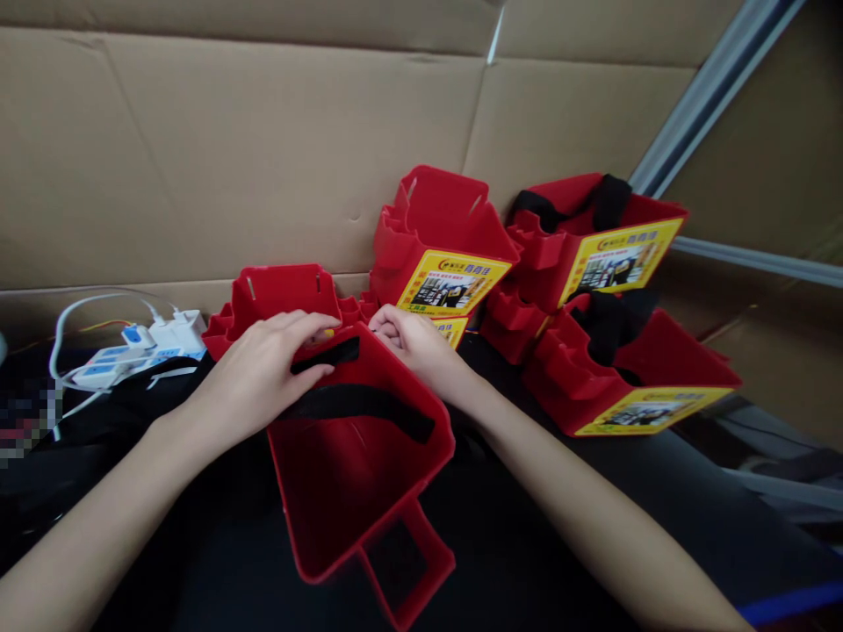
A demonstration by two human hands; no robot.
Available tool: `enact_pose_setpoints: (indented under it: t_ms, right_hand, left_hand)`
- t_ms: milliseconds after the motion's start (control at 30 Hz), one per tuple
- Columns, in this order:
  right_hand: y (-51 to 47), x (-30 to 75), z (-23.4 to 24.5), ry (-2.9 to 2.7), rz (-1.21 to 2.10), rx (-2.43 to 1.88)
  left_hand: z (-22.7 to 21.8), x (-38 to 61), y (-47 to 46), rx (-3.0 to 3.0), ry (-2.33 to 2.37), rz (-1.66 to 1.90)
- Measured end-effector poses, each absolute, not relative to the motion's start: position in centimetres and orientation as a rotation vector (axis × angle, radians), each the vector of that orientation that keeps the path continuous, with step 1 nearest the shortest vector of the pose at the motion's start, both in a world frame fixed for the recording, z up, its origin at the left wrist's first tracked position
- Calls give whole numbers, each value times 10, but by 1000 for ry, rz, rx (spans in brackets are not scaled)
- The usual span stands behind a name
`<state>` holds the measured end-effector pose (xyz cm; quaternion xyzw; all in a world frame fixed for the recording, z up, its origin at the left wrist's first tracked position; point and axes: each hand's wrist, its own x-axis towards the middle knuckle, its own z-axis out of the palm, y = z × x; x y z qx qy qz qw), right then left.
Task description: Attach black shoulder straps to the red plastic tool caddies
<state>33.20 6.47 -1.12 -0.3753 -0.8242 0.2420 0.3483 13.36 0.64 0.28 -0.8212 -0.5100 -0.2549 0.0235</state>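
A red plastic bin (356, 491) lies on its side in front of me on a black surface, its opening toward me, with a black strap (362, 404) across its upper wall. My left hand (260, 373) rests on the bin's top edge, fingers pinched on the strap's end near a slot. My right hand (412, 342) is curled at the bin's far corner, fingers closed on the rim where the strap passes; what the fingertips hold is hidden.
Several more red bins with yellow labels stand behind: one without a strap (438, 241), two with black straps (593, 237) (632, 377), another bare one (277, 294) at left. A white power strip with plugs (141, 351) lies far left. Cardboard walls (230, 149) close the back.
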Motion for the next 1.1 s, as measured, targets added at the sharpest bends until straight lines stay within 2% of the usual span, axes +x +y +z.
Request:
enact_pose_setpoints:
  t_ms: [200,433,533,633,800,967,1033,1100]
  right_hand:
    - [70,343,-4,-2338,189,-1392]
    - [56,374,9,-2443,-166,-1654]
    - [54,370,15,-2547,-62,-1395]
    - [56,358,17,-2546,151,-1088]
    - [62,362,18,-2546,-63,-1341]
    - [66,397,22,-2586,-159,-1969]
    - [65,401,22,-2632,-98,-1924]
    - [62,392,19,-2715,-38,-1594]
  left_hand:
    - [15,122,0,-2666,-1443,-779]
    - [26,102,-8,-2636,-1602,-840]
    - [32,121,-28,-2665,-1547,-918]
    - [28,155,-55,-2923,-1540,-732]
    - [8,187,-80,-3130,-1920,-208]
    - [4,187,-79,-3125,-2001,-107]
    - [6,187,-79,-3133,-2004,-106]
    - [7,188,-80,-3134,-2008,-103]
